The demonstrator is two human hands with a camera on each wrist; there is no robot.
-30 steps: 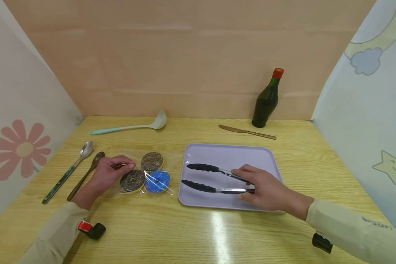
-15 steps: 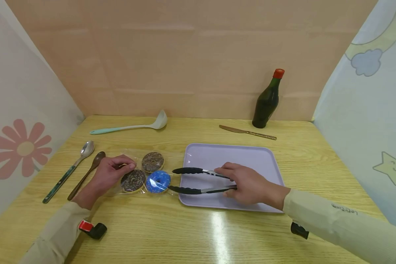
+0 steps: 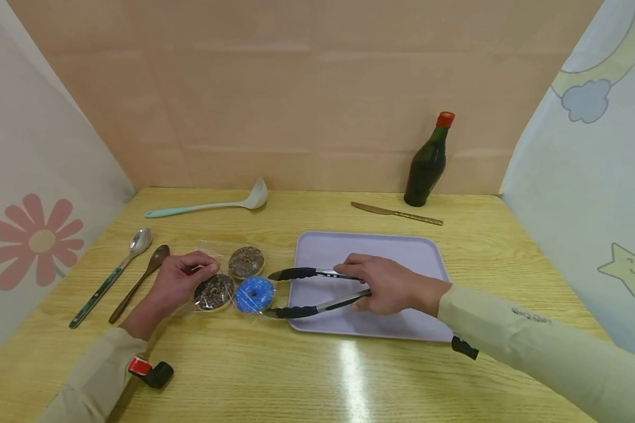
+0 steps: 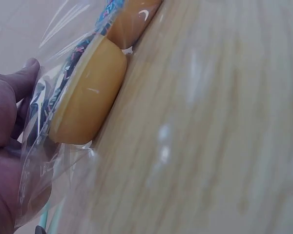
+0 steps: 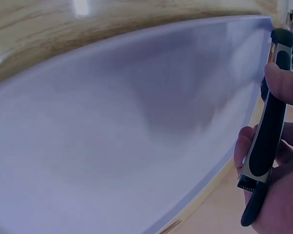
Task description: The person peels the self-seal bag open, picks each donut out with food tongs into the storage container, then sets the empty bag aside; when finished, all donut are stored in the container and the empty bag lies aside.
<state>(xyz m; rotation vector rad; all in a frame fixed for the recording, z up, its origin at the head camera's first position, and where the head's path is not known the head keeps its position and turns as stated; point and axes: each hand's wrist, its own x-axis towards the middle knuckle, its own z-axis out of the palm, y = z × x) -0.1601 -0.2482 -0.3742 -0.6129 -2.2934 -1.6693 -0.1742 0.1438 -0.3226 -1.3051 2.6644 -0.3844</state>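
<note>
A clear plastic bag (image 4: pixel 63 39) lies on the table around three doughnuts. Its blue-iced doughnut (image 3: pixel 263 286) is closest to the tray, with one brown-iced doughnut (image 3: pixel 207 292) at its left and another (image 3: pixel 238 258) behind. My left hand (image 3: pixel 177 282) pinches the bag's film between thumb and fingers, just over the left brown doughnut. My right hand (image 3: pixel 388 283), above the lilac tray (image 3: pixel 407 249), grips steel tongs with black tips (image 3: pixel 298 274). The tongs' arms are spread; their tips reach past the tray's left edge, right beside the blue doughnut. In the right wrist view the tongs' handle (image 5: pixel 266 141) shows.
On the left lie a metal spoon with a green handle (image 3: pixel 99 294) and a brown wooden spoon (image 3: pixel 137 286). A ladle (image 3: pixel 217 205) lies at the back left, a gold-coloured knife (image 3: pixel 397 212) behind the tray. A dark bottle with a red cap (image 3: pixel 425 170) stands at the back right.
My right hand has moved the tongs left, from over the tray to the blue doughnut's side, and their arms have spread a little wider. My left hand has stayed in place.
</note>
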